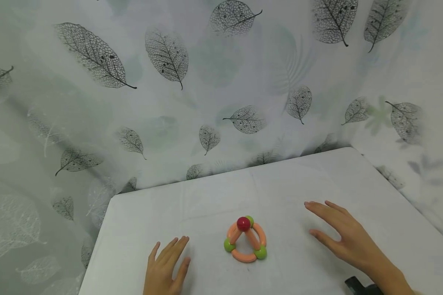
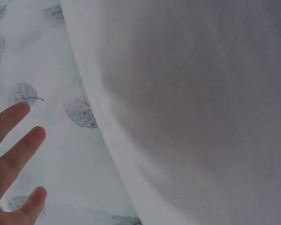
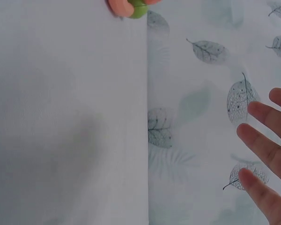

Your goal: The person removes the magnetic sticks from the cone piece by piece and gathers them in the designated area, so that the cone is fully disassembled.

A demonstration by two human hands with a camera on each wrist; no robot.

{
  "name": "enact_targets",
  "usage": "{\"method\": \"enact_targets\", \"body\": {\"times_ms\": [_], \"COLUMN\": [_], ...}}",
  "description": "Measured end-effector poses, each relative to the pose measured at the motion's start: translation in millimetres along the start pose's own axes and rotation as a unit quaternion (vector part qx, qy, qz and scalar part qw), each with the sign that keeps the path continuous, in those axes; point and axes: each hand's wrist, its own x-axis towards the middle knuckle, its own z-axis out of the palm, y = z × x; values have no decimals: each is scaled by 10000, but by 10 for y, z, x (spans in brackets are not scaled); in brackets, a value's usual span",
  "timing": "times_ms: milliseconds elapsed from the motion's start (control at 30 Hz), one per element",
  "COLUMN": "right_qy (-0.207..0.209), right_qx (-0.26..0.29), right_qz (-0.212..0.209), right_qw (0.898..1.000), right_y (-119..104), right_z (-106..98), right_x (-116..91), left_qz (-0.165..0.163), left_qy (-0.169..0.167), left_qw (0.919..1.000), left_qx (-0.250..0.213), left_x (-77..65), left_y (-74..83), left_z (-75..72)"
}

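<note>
A baby rattle toy (image 1: 243, 257) with orange curved bars, green joints and a red ball on top rests on the white table, between the two hands. To its left, my left hand (image 1: 165, 268) hovers with fingers spread, touching nothing. My right hand (image 1: 348, 237) is held off to the toy's right, its fingers extended and thumb apart. Part of the toy (image 3: 139, 8) shows at the top edge of the right wrist view. Only the fingers of the left hand (image 2: 14, 159) appear in the left wrist view.
A white cloth covers the table (image 1: 206, 205). Behind and beside it hangs a leaf-patterned curtain (image 1: 192, 106). A black device (image 1: 361, 287) sits by the right wrist, at the bottom of the head view.
</note>
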Motion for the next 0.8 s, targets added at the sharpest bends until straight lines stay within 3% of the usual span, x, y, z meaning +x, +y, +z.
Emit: {"method": "enact_targets", "body": {"times_ms": [400,667,800], "right_qy": [-251,-398,-394], "right_qx": [391,664,810], "right_qz": [188,316,266], "right_qw": [9987,9965,9956], "right_y": [-181,-309,-364], "right_z": [227,428,521], "right_x": [72,139,189], "left_qz": [-120,-366,-667], "left_qy": [54,29,-114], "left_qw": [9991,9966,9924], "left_qx": [-411,-733,-1024], "left_x": [134,189,202], "left_y": [212,329,394], "left_z": [131,241,331]}}
